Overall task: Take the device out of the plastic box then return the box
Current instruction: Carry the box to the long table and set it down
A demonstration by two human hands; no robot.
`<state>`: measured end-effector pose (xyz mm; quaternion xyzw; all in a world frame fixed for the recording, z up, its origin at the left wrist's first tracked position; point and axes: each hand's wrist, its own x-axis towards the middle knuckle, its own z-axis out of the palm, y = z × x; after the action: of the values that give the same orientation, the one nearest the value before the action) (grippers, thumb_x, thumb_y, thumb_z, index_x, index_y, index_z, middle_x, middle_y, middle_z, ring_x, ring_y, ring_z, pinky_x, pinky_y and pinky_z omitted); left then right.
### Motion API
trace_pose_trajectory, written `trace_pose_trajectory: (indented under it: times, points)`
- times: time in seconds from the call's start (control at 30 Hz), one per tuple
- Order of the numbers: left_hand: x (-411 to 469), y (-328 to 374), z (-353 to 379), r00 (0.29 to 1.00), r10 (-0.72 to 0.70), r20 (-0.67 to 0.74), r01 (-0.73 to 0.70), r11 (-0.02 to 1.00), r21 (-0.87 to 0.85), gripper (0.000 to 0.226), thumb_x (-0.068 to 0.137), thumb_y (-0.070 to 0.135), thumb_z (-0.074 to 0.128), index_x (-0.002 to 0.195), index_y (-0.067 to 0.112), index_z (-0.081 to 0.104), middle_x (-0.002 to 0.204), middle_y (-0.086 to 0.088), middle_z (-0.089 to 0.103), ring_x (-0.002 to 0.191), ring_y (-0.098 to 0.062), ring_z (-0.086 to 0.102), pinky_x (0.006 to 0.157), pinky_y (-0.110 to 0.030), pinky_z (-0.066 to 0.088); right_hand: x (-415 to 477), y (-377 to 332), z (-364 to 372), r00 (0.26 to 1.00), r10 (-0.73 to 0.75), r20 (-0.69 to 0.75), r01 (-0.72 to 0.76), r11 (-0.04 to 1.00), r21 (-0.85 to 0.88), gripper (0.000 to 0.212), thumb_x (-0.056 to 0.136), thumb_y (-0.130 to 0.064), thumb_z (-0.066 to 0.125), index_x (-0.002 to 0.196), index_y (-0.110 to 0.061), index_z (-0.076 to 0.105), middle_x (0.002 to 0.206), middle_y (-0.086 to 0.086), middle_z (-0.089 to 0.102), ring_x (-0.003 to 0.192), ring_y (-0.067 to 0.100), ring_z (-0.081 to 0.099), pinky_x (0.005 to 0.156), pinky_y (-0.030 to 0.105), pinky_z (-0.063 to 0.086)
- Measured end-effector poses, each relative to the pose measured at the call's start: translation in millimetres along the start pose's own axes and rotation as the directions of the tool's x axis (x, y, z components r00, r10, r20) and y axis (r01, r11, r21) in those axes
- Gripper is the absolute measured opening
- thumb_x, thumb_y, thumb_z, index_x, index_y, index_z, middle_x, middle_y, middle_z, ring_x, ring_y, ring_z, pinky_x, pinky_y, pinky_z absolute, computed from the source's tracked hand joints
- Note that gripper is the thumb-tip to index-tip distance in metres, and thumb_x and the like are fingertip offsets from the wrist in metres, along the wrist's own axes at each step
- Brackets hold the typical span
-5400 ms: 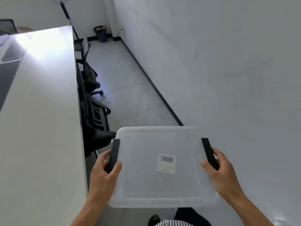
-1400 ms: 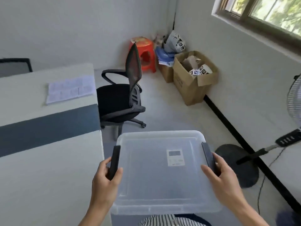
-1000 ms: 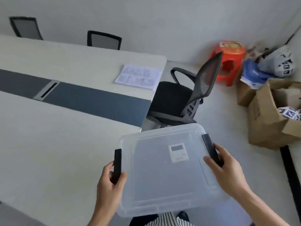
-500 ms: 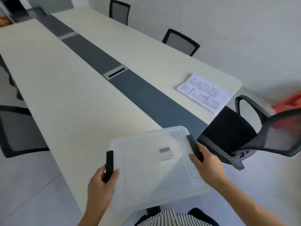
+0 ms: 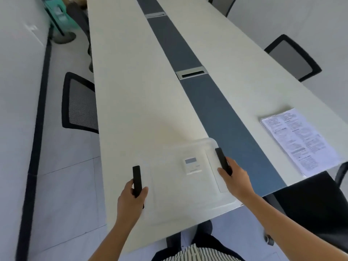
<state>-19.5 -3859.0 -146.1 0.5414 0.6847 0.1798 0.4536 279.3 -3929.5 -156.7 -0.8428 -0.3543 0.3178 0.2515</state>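
I hold a clear plastic box [image 5: 180,200] with its lid on, over the near end of a long white table [image 5: 135,95]. My left hand [image 5: 131,198] grips the black latch on the box's left side. My right hand [image 5: 235,179] grips the black latch on the right side. A small white label [image 5: 192,165] shows on the lid. What lies inside the box cannot be made out through the pale plastic. Whether the box rests on the table or hovers just above it is unclear.
A dark blue strip [image 5: 207,95] with a cable slot [image 5: 192,72] runs down the table's middle. A stack of printed papers [image 5: 299,140] lies at the right. Black mesh chairs stand at the left [image 5: 79,102], far right [image 5: 293,57] and near right [image 5: 316,208].
I have turned left from the wall and corner toward the table. The box, held by both hands throughout, has moved from over the floor to over the table's near end.
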Motion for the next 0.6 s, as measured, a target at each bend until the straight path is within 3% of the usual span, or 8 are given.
trace_pose_trajectory:
  times: [0.13, 0.27, 0.4, 0.5, 0.53, 0.6]
  points:
    - [6.7, 0.9, 3.4, 0.999, -0.045, 0.004, 0.045, 0.999, -0.001, 0.052, 0.088, 0.028, 0.062, 0.137, 0.018, 0.046, 0.091, -0.004, 0.066, 0.072, -0.016, 0.063, 0.052, -0.021, 0.042, 16.2, 6.2, -7.2, 0.998, -0.005, 0.057, 0.002, 0.998, 0.056, 0.055, 0.090, -0.035, 0.058, 0.141, -0.022, 0.041, 0.104, -0.001, 0.060, 0.085, 0.019, 0.060, 0.071, 0.028, 0.046]
    - [11.2, 1.7, 1.2, 0.995, -0.076, 0.069, 0.074, 0.997, 0.021, 0.050, 0.090, 0.025, 0.060, 0.137, 0.016, 0.045, 0.082, -0.005, 0.062, 0.070, -0.018, 0.058, 0.055, -0.023, 0.042, 25.0, 15.1, -10.4, 0.993, -0.022, 0.118, 0.010, 0.995, 0.101, 0.052, 0.089, -0.035, 0.060, 0.138, -0.024, 0.045, 0.102, -0.001, 0.065, 0.083, 0.020, 0.062, 0.073, 0.036, 0.054]
    - [13.3, 0.0, -5.9, 0.987, -0.105, 0.122, 0.106, 0.994, -0.004, 0.043, 0.091, 0.024, 0.059, 0.132, 0.016, 0.049, 0.088, -0.018, 0.065, 0.075, -0.022, 0.058, 0.069, -0.035, 0.050, 31.5, 22.8, -14.0, 0.983, -0.023, 0.180, -0.012, 0.981, 0.192, 0.041, 0.091, -0.028, 0.059, 0.131, -0.023, 0.051, 0.091, 0.001, 0.064, 0.072, 0.021, 0.057, 0.065, 0.033, 0.049]
    - [15.1, -6.2, -13.6, 0.966, -0.180, 0.185, 0.209, 0.967, -0.147, 0.043, 0.091, 0.022, 0.060, 0.132, 0.014, 0.051, 0.103, -0.014, 0.072, 0.094, -0.027, 0.066, 0.090, -0.046, 0.053, 34.6, 23.6, -24.9, 0.962, -0.002, 0.274, -0.092, 0.941, 0.327, 0.021, 0.093, -0.022, 0.058, 0.113, -0.020, 0.062, 0.084, 0.020, 0.061, 0.071, 0.024, 0.055, 0.066, 0.030, 0.049]
    - [15.1, -7.7, -14.2, 0.962, -0.193, 0.192, 0.228, 0.957, -0.180, 0.045, 0.090, 0.021, 0.061, 0.133, 0.013, 0.051, 0.105, -0.011, 0.072, 0.098, -0.028, 0.067, 0.092, -0.047, 0.052, 35.7, 23.4, -29.2, 0.955, 0.006, 0.296, -0.113, 0.931, 0.346, 0.017, 0.093, -0.022, 0.058, 0.109, -0.023, 0.062, 0.091, 0.027, 0.062, 0.074, 0.029, 0.058, 0.067, 0.026, 0.050]
    - [14.9, -7.8, -12.1, 0.972, -0.192, 0.138, 0.217, 0.957, -0.192, 0.050, 0.088, 0.019, 0.064, 0.135, 0.014, 0.049, 0.106, -0.008, 0.071, 0.099, -0.028, 0.066, 0.087, -0.044, 0.053, 39.1, 25.0, -33.0, 0.943, 0.008, 0.331, -0.126, 0.934, 0.334, 0.027, 0.092, -0.023, 0.059, 0.119, -0.021, 0.060, 0.091, 0.028, 0.064, 0.078, 0.029, 0.061, 0.068, 0.023, 0.052]
